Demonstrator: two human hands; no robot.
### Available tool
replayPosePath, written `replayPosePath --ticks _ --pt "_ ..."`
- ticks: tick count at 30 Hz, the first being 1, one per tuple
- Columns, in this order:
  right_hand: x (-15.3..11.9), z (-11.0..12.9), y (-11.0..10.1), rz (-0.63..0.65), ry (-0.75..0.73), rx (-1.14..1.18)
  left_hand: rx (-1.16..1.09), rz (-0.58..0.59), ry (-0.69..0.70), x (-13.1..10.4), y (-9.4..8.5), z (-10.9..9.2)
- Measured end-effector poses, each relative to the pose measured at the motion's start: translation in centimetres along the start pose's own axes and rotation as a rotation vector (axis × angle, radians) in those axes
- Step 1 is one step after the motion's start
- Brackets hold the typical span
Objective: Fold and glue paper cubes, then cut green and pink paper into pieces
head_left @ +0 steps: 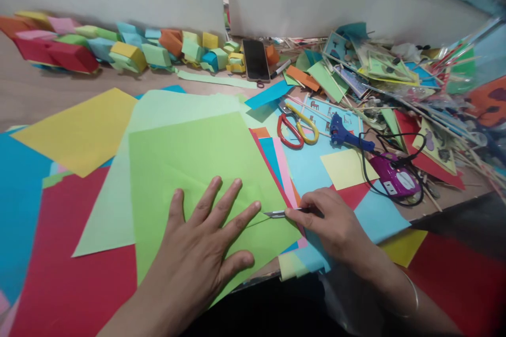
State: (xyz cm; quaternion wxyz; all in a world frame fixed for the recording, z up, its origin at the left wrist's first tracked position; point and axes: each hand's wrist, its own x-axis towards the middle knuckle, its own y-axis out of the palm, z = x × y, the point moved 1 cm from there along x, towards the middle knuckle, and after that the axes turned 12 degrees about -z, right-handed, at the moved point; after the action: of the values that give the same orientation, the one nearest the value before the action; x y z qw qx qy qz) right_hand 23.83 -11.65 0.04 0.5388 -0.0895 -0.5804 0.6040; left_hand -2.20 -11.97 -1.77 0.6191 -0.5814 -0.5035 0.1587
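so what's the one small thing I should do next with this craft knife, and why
I'd probably ease the left hand slightly away from the craft knife first: held in the right hand, it points toward that hand, its tip at the green sheet very near the index fingertip.

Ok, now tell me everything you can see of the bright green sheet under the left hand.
The bright green sheet looks like plain matte paper, with straight edges and faint creases near its middle. It lies mostly flat, slightly askew, overlapping a pale green sheet and a red sheet. The left hand rests on it, fingers spread, hiding part of it. The right hand holds a slim metal knife at it, beside a thin line that looks like a cut.
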Motion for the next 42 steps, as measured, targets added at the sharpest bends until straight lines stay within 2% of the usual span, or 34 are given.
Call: replayPosePath --ticks 7,15,22,33,42 --pt "-1.2 0.1 -0.2 0.139 0.198 0.049 -0.017 0.006 -0.033 0.3 -0.2 -0.2" --pt "-1.4 1.0 -1.0 0.169 0.219 0.052 -0.014 -0.001 -0.040 0.4 -0.2 -0.4" --pt "-1.8 1.5 -0.5 0.183 0.308 0.054 -0.016 -0.006 -0.062 0.2 -0.2 -0.5" --pt "-1.4 3.6 0.3 0.143 0.133 0.010 -0.036 0.023 -0.071 0.1 -0.3 -0.4" --pt "-0.7 4.6 1.1 0.163 -0.031 -0.015 -0.057 -0.006 -0.064 0.2 -0.3 -0.5"
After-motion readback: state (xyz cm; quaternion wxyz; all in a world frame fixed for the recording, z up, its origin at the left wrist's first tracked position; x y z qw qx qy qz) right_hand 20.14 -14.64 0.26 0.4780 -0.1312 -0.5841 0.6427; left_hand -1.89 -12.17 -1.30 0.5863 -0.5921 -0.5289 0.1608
